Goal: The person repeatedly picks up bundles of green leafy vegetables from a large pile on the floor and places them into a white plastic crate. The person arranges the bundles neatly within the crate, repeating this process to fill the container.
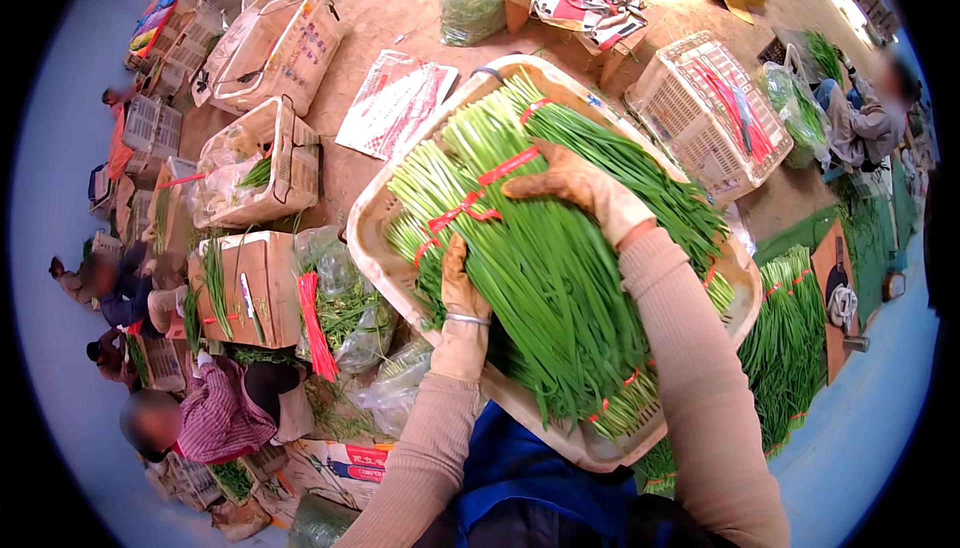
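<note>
A white plastic basket (372,233) in front of me is full of green chive bundles tied with red ribbon. The bundle of chives (560,293) on top lies slantwise, pale stem ends at the upper left and leaves toward the lower right. My left hand (464,303), in a stained pale glove, clasps its left side; some fingers are hidden under the stems. My right hand (580,188), gloved too, curls over the top and right side near the red ties. Another chive bundle (625,173) lies at the right inside the basket.
Left are a cardboard box (270,278) with a knife, red ribbons (315,328) and bagged greens. White crates (300,48) stand at the back left, another crate (705,113) with ribbons at the back right. Chive bundles (785,333) lie right. Several people sit at both sides.
</note>
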Available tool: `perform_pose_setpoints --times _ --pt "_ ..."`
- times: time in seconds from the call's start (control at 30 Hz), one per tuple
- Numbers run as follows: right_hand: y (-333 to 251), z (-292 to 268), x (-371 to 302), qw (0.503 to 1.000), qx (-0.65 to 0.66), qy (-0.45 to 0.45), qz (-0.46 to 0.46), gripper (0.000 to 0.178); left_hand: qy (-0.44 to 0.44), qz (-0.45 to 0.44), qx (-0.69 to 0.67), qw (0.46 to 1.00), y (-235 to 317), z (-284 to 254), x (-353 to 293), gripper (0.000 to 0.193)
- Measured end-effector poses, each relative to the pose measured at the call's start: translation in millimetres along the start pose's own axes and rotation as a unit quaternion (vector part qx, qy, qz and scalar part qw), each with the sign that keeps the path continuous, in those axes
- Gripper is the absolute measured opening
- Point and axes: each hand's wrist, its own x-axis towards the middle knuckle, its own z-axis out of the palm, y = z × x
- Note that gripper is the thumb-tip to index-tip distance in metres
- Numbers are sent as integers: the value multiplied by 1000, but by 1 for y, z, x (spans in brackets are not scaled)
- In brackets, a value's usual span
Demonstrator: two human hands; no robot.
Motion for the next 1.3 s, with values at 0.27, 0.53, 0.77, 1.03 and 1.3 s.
perform_pose_setpoints --times 0.27,0.53,0.77,1.03,1.3 --pt "13 37 86 991 -126 -35 21 110 94 -1 -67 993 -28 -36 55 44" --pt "33 75 79 945 -324 46 -32 91 235 17 -5 972 -37 -40 58 46" --pt "43 73 81 940 -327 83 -46 88 258 37 33 965 -47 -40 61 43" --pt "38 86 47 913 -392 109 -42 118 250 74 83 962 -55 -46 70 38" --pt "51 96 44 924 -343 139 -99 121 222 -46 -17 974 -18 10 55 35"
